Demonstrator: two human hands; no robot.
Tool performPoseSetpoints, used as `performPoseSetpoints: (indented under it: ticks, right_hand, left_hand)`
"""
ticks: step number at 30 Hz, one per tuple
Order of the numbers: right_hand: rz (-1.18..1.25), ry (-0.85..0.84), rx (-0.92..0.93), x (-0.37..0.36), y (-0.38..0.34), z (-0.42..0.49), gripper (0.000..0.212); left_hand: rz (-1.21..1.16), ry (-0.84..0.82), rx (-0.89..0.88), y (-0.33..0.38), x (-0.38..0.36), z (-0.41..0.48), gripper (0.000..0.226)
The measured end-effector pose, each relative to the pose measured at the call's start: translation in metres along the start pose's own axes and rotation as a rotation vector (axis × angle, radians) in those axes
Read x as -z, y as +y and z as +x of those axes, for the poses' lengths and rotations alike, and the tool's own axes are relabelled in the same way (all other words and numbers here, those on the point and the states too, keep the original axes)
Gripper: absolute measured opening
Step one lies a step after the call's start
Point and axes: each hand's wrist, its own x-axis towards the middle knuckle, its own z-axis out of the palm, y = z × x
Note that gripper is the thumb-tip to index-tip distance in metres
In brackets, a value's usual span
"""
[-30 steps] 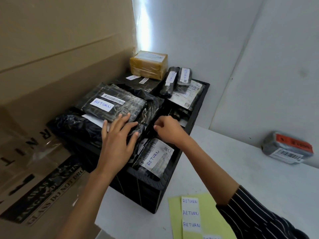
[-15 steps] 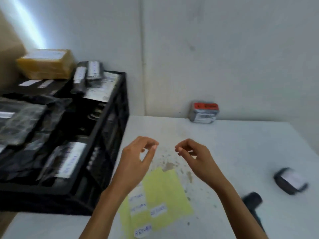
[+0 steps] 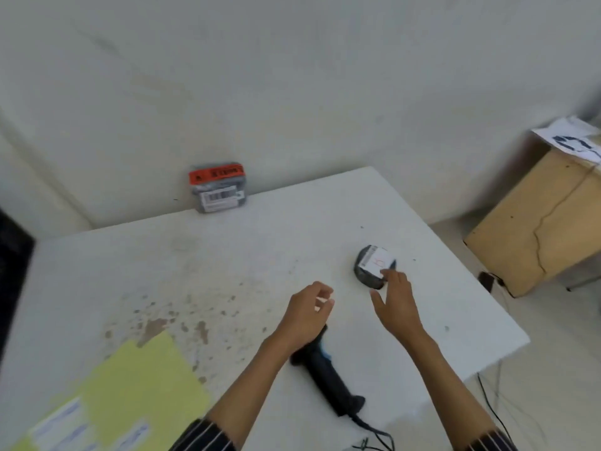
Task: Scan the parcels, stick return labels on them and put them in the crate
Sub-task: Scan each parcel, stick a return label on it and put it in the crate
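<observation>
Right grip (image 3: 395,307) touches small parcel (image 3: 370,267) — left grip (image 3: 305,315) hovers, loosely curled.

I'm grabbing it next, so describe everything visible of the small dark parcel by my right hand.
The small parcel is a rounded lump in dark grey plastic wrap, topped by a white label with grey print and red mark. It lies on the white table, fingertips of the right hand at its near edge.
</observation>
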Motion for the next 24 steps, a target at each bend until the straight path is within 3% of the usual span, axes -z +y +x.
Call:
performPoseSetpoints:
  ticks: [5, 8, 11, 15, 19, 24]
  right_hand:
    - [-0.023, -0.126, -0.028, 0.013, 0.034, 0.064, 0.100]
    - [0.018, -0.252, -0.018, 0.007, 0.043, 0.087, 0.117]
    - [0.049, -0.290, 0.017, -0.005, 0.051, 0.096, 0.107]
    - [0.170, -0.155, 0.042, -0.013, 0.049, 0.091, 0.083]
    - [0.356, 0.027, 0.092, -0.013, 0.019, 0.063, 0.083]
    - [0.491, 0.093, 0.149, -0.025, -0.034, 0.006, 0.086]
  left_hand:
    - [-0.076, -0.097, 0.195, 0.026, -0.058, 0.072, 0.048]
    - [-0.158, -0.111, 0.254, 0.030, -0.080, 0.094, 0.049]
    - [-0.233, -0.104, 0.264, 0.027, -0.089, 0.102, 0.047]
    - [-0.289, -0.022, 0.265, 0.024, -0.083, 0.096, 0.042]
    - [-0.390, 0.098, 0.217, 0.026, -0.061, 0.078, 0.038]
    - [-0.536, 0.156, 0.149, 0.019, -0.025, 0.034, 0.051]
